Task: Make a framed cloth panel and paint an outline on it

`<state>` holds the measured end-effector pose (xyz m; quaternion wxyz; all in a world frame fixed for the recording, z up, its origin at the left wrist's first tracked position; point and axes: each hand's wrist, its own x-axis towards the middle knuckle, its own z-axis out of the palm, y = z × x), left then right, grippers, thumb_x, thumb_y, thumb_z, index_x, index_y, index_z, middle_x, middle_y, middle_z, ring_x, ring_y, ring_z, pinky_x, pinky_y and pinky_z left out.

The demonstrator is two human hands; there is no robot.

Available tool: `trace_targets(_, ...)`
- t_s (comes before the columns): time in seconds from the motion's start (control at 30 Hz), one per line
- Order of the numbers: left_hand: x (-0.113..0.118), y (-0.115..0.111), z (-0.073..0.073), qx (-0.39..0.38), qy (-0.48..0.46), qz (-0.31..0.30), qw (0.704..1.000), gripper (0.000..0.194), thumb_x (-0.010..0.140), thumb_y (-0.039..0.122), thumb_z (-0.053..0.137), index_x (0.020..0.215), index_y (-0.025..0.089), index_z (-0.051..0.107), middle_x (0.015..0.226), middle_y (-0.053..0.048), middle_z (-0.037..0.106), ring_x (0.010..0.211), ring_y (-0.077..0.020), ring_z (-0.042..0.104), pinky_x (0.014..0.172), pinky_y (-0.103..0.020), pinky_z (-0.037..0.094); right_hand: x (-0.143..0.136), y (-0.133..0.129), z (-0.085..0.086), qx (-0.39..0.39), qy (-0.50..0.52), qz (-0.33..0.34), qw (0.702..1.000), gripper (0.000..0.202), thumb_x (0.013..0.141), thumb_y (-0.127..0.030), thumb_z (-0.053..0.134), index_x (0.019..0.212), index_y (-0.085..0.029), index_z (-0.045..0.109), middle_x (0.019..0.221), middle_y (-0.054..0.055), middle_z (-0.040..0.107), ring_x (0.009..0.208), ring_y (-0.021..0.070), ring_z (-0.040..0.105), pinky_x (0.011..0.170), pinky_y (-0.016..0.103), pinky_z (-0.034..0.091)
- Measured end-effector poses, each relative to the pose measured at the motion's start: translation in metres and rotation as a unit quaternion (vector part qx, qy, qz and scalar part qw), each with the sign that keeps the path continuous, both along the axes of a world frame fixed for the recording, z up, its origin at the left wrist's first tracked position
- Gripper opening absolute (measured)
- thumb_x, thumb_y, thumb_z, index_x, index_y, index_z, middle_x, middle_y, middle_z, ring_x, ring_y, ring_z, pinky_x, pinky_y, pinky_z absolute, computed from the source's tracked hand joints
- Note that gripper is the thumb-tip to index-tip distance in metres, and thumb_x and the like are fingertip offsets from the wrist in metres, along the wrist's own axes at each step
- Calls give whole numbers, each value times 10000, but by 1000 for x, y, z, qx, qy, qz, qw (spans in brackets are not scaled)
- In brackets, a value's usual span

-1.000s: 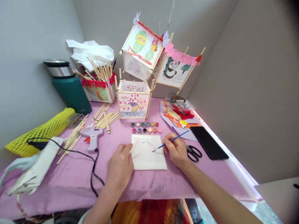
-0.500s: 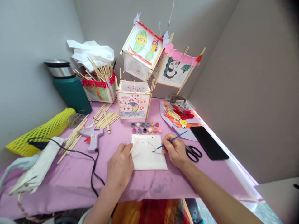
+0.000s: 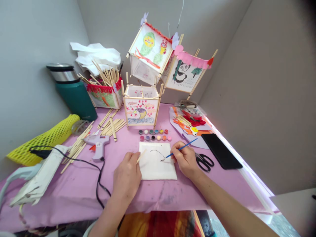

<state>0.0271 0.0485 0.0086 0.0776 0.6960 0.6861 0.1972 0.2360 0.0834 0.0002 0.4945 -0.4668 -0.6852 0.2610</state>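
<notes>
Blue paintbrush (image 3: pixel 182 147) over a white square sheet (image 3: pixel 155 169) bearing black strokes.
The right hand (image 3: pixel 184 159) has its fingers pinched round the paintbrush, whose tip is at the strokes; the left hand (image 3: pixel 127 172) grips a thin pale stick (image 3: pixel 141 156) by the sheet's left edge. The sheet lies flat on the pink-covered surface (image 3: pixel 172 200), in front of two rows of paint pots (image 3: pixel 153 138) and a moon-painted lantern (image 3: pixel 141 113). Black-handled scissors (image 3: pixel 202 160) and a smartphone (image 3: pixel 221 151) lie to the right, a glue gun (image 3: pixel 99 148) to the left.
</notes>
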Motion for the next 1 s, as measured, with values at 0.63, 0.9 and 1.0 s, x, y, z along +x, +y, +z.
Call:
trace_targets(0.63, 0, 0, -1, 2, -4, -2, 1000, 390, 851, 106, 381, 1179, 203, 566, 1076, -48, 605, 957, -199, 603, 798, -301, 470, -1, 0, 2, 5, -28, 6, 1000, 195, 870, -238, 439, 691, -200, 506, 590, -21, 549, 484, 107, 513, 469, 219, 389)
trace_targets(0.9, 1, 0, 0, -1, -1, -1, 1000, 389, 850, 99, 383, 1176, 199, 570, 1073, -47, 607, 943, -204, 609, 795, -314, 477, -2, 0, 1, 4, -28, 26, 999, 189, 879, -235, 438, 710, -197, 515, 609, -18, 550, 483, 105, 512, 457, 218, 378)
trace_targets(1.0, 0, 0, 0, 0, -4, -2, 1000, 385, 851, 98, 385, 1171, 199, 574, 1071, -48, 607, 951, -200, 608, 801, -308, 477, -2, 0, 2, 9, -30, 27, 999, 184, 881, -233, 437, 718, -197, 515, 609, -18, 552, 487, 106, 516, 463, 218, 380)
